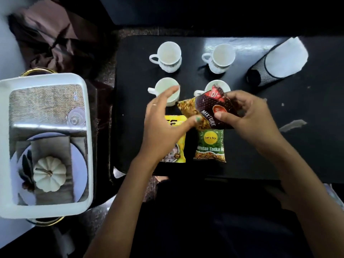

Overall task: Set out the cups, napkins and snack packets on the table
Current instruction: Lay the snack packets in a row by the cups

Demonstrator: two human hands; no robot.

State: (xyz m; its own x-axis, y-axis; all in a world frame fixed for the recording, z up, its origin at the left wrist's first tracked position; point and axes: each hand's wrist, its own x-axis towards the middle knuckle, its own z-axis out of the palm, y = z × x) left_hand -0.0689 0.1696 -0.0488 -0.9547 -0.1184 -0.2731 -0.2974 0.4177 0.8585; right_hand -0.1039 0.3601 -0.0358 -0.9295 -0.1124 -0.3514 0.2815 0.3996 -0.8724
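The fingers (pixel 226 116) of the right hand (pixel 247 116) are pinching a dark red snack packet (pixel 214 108) marked "MIXTURE", holding it tilted above the black surface (pixel 279 146), while the left hand (pixel 165 123) is reaching across with its fingers spread, the thumb tip touching the packet's lower edge. Under the hands two more packets are lying flat side by side near the front edge: a yellow packet (pixel 179 146), half hidden by the left wrist, and a green packet (pixel 211 146) just to its right. Four white cups (pixel 168 56) are standing in two rows behind; the lifted packet is covering part of the near right cup (pixel 216 86), and the left fingers are crossing the near left cup (pixel 165 88). At the far right a black mesh holder (pixel 264 71) with white napkins (pixel 286 56) is lying tipped on its side. To the left, off the surface, a white tray (pixel 87 146) is sitting with a printed picture inside, and a brown cloth (pixel 54 34) is lying crumpled behind it.
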